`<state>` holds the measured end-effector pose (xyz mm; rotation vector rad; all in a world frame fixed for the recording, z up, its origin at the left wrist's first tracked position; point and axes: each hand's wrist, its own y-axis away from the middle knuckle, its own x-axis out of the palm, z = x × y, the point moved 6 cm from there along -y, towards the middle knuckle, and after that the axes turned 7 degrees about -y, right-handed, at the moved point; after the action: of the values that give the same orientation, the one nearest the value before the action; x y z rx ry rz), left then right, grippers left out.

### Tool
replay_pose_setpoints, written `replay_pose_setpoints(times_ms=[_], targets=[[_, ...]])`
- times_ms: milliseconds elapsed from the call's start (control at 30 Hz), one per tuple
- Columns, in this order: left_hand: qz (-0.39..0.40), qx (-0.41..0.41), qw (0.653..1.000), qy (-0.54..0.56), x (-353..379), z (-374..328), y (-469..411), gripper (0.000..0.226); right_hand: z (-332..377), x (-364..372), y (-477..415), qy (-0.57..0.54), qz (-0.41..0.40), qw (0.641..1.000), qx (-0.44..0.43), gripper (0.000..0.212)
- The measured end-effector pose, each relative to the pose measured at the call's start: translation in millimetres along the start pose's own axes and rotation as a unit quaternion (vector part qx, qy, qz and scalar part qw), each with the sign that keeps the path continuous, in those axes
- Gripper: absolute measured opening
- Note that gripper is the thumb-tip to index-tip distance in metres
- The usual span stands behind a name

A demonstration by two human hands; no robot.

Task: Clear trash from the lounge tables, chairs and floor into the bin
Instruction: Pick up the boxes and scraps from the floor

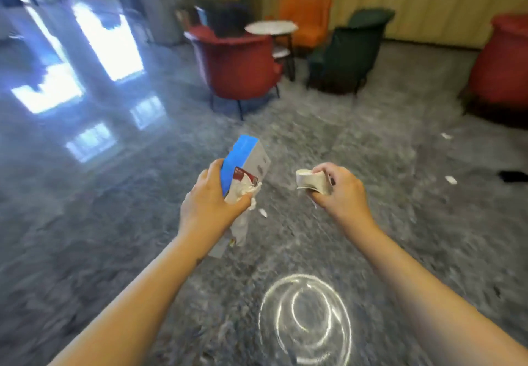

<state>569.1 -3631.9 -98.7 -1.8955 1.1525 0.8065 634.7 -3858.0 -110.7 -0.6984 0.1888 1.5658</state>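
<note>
Nearest, above the polished grey speckled floor (114, 223) with its ring of reflected light: two full hands. Left hand (213, 197) wrapped round a rigid blue-and-white carton (247, 163), with crumpled white tissue (243, 194) pinched against its lower end. Right hand (340, 191) clamped on a squashed paper cup (310, 181), rim flattened, walls creased.

Looks like the carry stage, load not yet binned; no bin in view. Best to press the tissue hard against the card, being soft, light and likely to slip. Best also to hold the cup level, in case of dregs. Worth binning this load before stooping again: no finger spare for more.

Just beyond the carton, a small white scrap (263, 212) on the floor. Further right, two more white scraps (451, 179), and a dark flat thing (514, 176), too blurred to name. Farthest: a round pale table (271, 27) among plush, curved-back seats, namely a red armchair (237, 66), a green armchair (351, 51) and an orange armchair (305, 17).
</note>
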Motion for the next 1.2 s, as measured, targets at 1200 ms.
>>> replay_pose_setpoints(times_ms=[1200], targets=[[-0.241,-0.483,0.816,-0.208,-577,786,-296,0.068,721,923,-366,-0.071,0.392,0.829,-0.393,0.037]])
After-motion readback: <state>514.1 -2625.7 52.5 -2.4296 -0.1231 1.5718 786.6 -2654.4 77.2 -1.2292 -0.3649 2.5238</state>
